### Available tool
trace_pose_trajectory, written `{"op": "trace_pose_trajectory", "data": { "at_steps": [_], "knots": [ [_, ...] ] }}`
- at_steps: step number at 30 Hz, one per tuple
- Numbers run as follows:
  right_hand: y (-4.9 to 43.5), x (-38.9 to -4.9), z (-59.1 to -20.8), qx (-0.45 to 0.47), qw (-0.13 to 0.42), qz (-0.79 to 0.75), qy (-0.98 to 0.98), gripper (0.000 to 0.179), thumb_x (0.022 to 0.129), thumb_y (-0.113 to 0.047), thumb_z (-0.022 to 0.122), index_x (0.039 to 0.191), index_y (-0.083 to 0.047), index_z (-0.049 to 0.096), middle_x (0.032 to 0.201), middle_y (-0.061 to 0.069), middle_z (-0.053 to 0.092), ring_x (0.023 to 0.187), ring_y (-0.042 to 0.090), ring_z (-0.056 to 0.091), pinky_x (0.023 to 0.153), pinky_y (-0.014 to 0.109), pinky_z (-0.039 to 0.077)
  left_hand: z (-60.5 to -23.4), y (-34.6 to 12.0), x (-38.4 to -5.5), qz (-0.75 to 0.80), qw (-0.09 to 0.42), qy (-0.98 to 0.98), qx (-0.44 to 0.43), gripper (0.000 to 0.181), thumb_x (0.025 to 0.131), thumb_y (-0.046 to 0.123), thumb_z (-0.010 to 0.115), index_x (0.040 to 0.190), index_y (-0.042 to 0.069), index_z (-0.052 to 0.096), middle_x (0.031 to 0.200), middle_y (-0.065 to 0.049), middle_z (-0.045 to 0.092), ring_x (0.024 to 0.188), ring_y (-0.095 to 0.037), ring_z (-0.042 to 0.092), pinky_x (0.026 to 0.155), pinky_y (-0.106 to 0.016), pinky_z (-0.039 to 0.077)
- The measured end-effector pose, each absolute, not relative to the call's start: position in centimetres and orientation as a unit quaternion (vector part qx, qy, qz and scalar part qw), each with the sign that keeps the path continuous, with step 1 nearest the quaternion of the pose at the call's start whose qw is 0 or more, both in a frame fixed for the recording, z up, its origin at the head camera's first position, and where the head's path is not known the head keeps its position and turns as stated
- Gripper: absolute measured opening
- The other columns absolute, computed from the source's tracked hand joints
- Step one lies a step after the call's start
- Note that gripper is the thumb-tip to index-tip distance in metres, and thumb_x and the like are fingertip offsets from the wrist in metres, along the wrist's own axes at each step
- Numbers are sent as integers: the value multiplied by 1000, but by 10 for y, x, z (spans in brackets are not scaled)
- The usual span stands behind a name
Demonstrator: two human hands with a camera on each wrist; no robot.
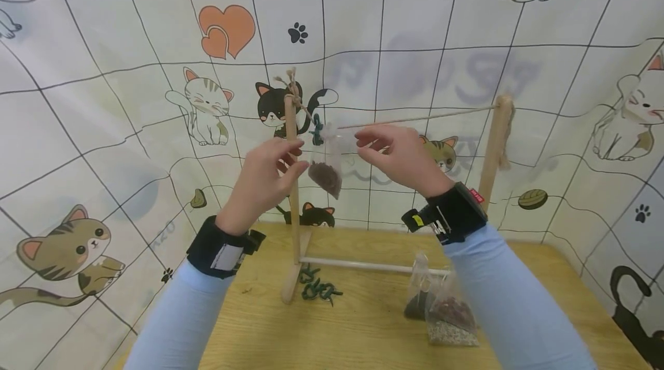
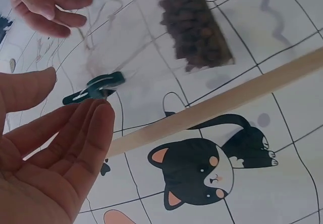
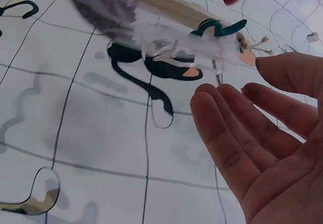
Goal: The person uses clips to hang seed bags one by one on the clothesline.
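Observation:
A clear plastic bag of dark brown pieces hangs from a cord, next to the left wooden post. A green clip sits at the bag's top, on the cord. To the left of the bag is my left hand, its fingers loosely bent and nothing between them. My right hand is raised to the right of the bag, fingers relaxed and apart from it. Both wrist views show bare palms; the green clip and bag appear beyond the fingertips.
Several green clips lie on the wooden table by the left post's foot. Filled plastic bags lie near my right forearm. The right post holds the cord's other end; a white bar runs low between the posts.

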State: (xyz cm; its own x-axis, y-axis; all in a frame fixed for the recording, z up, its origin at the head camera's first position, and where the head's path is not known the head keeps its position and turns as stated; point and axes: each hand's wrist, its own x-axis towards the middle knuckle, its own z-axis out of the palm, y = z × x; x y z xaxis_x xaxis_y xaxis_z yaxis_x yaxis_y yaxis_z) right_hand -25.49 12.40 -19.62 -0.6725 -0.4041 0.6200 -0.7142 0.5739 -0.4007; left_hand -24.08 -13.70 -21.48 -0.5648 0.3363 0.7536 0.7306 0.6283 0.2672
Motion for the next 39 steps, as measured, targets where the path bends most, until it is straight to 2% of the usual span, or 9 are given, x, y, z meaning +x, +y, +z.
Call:
{"op": "trace_pose_trajectory", "data": {
  "at_steps": [5,12,16,19,25,31,39],
  "knots": [
    [149,-249,-227,320,279,333,-842,29,90,-24,58,117,-13,63,108,5,65,89,15,61,73,31,50,-238,-136,-237,-251,364,-833,-332,35,87,19,63,117,2,60,98,-9,61,80,-18,57,66,-28,51],
    [178,-241,-274,319,308,311,-841,31,90,-22,59,119,-12,61,111,5,63,86,15,62,70,30,51,-276,-127,-227,-202,414,-825,-329,37,87,19,62,120,2,59,108,-11,59,96,-20,58,82,-27,49],
    [189,-238,-297,311,330,299,-840,32,88,-18,62,119,-11,61,109,6,63,85,18,62,68,30,51,-298,-121,-223,-187,428,-825,-318,39,88,21,61,122,4,57,111,-11,58,98,-21,57,80,-25,50],
    [193,-236,-312,297,334,289,-847,34,87,-19,63,120,-13,60,111,5,61,86,18,61,67,31,51,-312,-117,-222,-173,444,-822,-312,39,88,20,61,123,3,57,110,-11,59,95,-21,58,78,-26,50],
    [195,-226,-342,275,317,286,-862,38,87,-24,63,123,-14,58,117,2,58,92,16,59,68,33,51,-339,-106,-221,-159,482,-804,-310,40,86,15,62,123,1,56,107,-12,60,97,-23,59,83,-29,50],
    [194,-216,-371,238,301,288,-877,37,88,-26,61,123,-14,58,118,2,58,92,18,59,65,29,49,-370,-97,-220,-176,468,-814,-296,42,84,16,66,123,2,57,107,-12,61,88,-20,60,72,-26,51],
    [197,-205,-409,197,300,315,-879,37,87,-23,63,122,-14,59,116,3,59,90,17,61,66,29,52,-405,-93,-220,-191,423,-844,-269,42,83,15,67,122,3,56,109,-12,60,92,-20,59,74,-26,51]
  ]
}}
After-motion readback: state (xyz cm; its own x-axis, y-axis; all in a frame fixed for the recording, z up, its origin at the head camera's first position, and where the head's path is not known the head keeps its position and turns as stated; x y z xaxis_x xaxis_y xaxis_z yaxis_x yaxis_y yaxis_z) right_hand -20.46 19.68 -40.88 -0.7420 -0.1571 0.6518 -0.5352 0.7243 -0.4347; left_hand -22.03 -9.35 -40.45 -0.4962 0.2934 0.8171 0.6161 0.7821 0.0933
